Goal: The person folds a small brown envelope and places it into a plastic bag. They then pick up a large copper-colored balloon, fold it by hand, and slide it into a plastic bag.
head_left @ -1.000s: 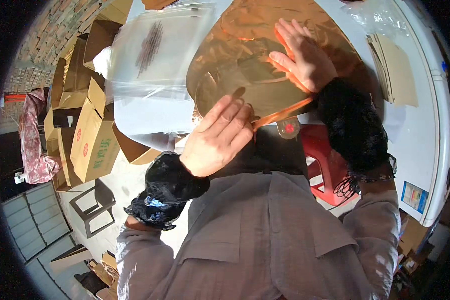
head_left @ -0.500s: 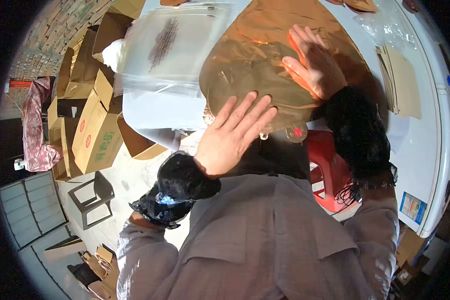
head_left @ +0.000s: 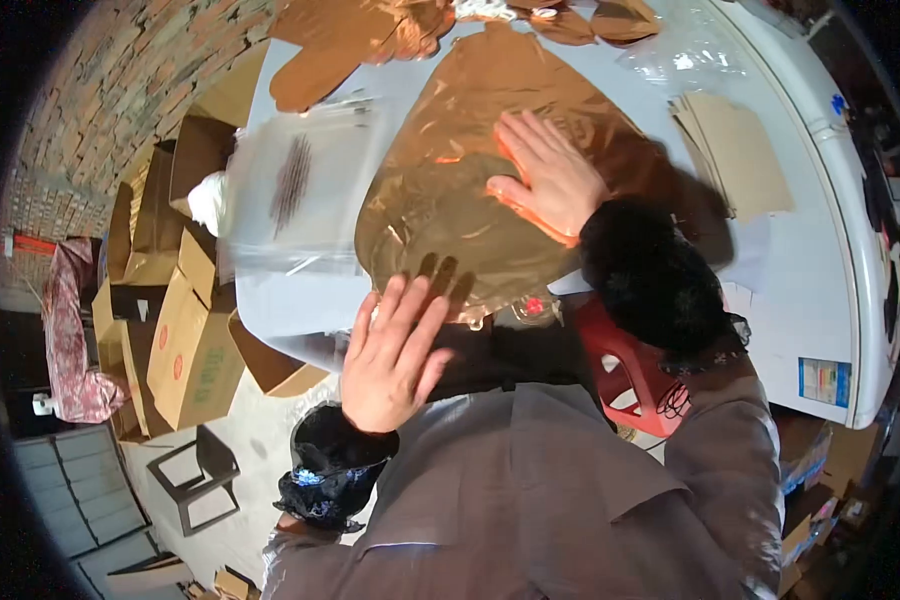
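1. Brick wall (head_left: pixel 100 130) fills the far left of my feed, with a patterned cloth (head_left: pixel 75 330) hanging below it.
2. Next to that I see open cartons (head_left: pixel 195 345) crowded together, and a dark chair (head_left: pixel 205 470) on the pale floor nearer the camera.
3. White table (head_left: pixel 280 315) from here on. On its left part lie clear sheets (head_left: pixel 320 195) in a stack, with dark print showing; beyond them, copper pieces (head_left: pixel 320 65) sit along the far side.
4. My view has the left hand (head_left: pixel 385 360) at the near left edge of the foil, back of the hand up, fingers parted a little and pointing away from the body, thumb out to the side. It pinches nothing. Finger shadows fall on the foil just ahead; I cannot tell whether the tips touch it.
5. Foil (head_left: pixel 450 190), copper-coloured and lightly creased, lies spread in the middle of the table, its wide end towards the body. A clear disc (head_left: pixel 533 308) with a red mark shows just beside its near edge.
6. Right hand (head_left: pixel 550 175): I read it as palm down on the foil's right half, fingers nearly together, thumb held away, nothing pinched.
7. Below that wrist I have a red stool (head_left: pixel 620 365) partly in sight.
8. Farther right, flat cardboard (head_left: pixel 745 155) rests on the table, and a printed label (head_left: pixel 825 381) is near its corner.
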A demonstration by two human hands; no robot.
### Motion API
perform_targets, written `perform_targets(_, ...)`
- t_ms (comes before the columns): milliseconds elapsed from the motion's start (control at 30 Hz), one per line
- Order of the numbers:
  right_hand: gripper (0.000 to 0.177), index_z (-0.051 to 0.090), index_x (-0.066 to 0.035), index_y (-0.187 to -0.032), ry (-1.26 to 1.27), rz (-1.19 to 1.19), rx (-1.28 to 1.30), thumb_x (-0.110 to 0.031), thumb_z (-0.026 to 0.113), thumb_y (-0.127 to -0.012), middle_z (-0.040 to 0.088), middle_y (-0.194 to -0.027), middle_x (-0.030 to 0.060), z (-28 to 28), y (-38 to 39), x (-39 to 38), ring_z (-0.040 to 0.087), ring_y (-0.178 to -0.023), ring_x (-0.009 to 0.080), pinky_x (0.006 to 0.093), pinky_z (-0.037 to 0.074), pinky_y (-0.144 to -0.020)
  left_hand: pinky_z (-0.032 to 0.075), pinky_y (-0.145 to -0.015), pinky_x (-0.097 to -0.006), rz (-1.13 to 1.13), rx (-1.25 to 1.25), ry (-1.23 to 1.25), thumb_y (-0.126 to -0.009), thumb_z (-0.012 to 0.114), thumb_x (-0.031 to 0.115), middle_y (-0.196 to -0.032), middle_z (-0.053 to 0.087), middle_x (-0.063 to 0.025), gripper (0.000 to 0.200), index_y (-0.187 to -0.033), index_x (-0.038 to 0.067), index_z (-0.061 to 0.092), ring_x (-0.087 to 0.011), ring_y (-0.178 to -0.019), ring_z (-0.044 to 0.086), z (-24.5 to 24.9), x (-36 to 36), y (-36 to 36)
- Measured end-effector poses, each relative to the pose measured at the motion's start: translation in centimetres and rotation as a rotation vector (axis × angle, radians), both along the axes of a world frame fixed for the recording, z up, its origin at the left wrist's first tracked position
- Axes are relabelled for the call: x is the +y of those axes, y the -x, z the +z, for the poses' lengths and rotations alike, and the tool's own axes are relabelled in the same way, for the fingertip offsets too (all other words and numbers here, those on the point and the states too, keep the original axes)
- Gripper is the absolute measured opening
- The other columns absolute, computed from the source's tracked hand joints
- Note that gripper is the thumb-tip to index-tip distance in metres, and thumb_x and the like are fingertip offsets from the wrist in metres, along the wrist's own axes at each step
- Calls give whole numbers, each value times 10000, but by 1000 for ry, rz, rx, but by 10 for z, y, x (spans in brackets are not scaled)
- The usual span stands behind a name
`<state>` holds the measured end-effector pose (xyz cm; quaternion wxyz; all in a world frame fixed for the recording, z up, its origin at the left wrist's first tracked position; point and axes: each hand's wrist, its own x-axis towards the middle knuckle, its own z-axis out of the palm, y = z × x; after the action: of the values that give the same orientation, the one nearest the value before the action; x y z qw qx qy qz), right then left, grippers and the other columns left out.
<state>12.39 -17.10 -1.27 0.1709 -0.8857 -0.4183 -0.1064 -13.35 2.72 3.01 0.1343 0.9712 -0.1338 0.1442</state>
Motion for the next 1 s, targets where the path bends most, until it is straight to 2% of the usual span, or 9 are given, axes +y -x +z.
perform_targets(133, 726, 385, -5, -1501, 6, 4, -21, -522, 487, -1001, 341, -1594, 158, -2, -1, -1, 261, -1496, 335, 435, 206, -1231, 325, -1158, -503, -146, 56, 9, -914, 673, 362, -1489, 490, -152, 587, -1429, 114, 538, -366, -1412, 418, 21, -18, -41)
perform_targets(333, 765, 390, 5, -1498, 6, 38, -9, -579, 429, -1006, 336, -1592, 182, -8, -8, -4, 254, -1496, 356, 441, 194, -1232, 352, -1141, -502, -153, 103, -54, -955, 604, 458, -1454, 524, -154, 575, -1430, 140, 543, -347, -1389, 453, -3, -14, -62)
perform_targets(367, 752, 394, -7, -1501, -3, 61, 55, -576, 425, -1009, 356, -1576, 201, -11, -20, -2, 267, -1491, 353, 443, 239, -1214, 355, -1138, -506, -152, 107, -56, -951, 609, 465, -1468, 514, -143, 573, -1428, 153, 548, -344, -1405, 436, -5, -14, -61)
perform_targets(433, 744, 414, -16, -1486, -525, -20, 774, -584, 423, -1006, 394, -1548, 204, -2, -48, -5, 357, -1444, 327, 433, 306, -1179, 355, -1137, -509, -142, 112, -62, -947, 615, 466, -1479, 505, -135, 571, -1426, 162, 551, -338, -1416, 425, -6, -16, -58)
perform_targets(500, 706, 444, -28, -1457, -819, 22, 1057, -564, 460, -998, 440, -1512, 202, 19, -56, -20, 444, -1383, 297, 421, 364, -1143, 352, -1138, -506, -130, 110, -65, -942, 625, 463, -1497, 491, -122, 566, -1424, 174, 554, -327, -1432, 408, -6, -16, -60)
perform_targets(567, 641, 484, -42, -1412, -861, 182, 934, -515, 535, -983, 495, -1466, 195, 73, -29, -54, 527, -1310, 263, 405, 413, -1107, 352, -1138, -503, -123, 107, -68, -938, 631, 460, -1498, 490, -122, 568, -1422, 171, 556, -325, -1431, 410, -6, -16, -60)
perform_targets(733, 394, 576, -33, -1258, -351, 59, 33, -167, 689, -905, 584, -1348, 185, 62, 30, -103, 558, -1274, 325, 441, 400, -1129, 352, -1137, -496, -111, 94, -91, -940, 635, 436, -1498, 490, -123, 559, -1413, 148, 558, -333, -1415, 426, -9, -19, -60)
perform_targets(800, 373, 589, -31, -1248, -248, 79, -172, -122, 684, -899, 580, -1354, 183, 30, 49, -118, 532, -1301, 357, 469, 394, -1130, 332, -1149, -497, -109, 81, -109, -937, 642, 419, -1497, 489, -126, 560, -1416, 141, 555, -338, -1419, 417, -11, -19, -59)
perform_targets(1000, 368, 606, -44, -1242, -375, -166, -15, -69, 679, -882, 576, -1374, 174, -5, 103, -135, 485, -1344, 391, 489, 392, -1128, 301, -1164, -506, -97, 75, -214, -934, 642, 419, -1508, 478, -121, 572, -1420, 131, 552, -336, -1445, 379, -3, -16, -60)
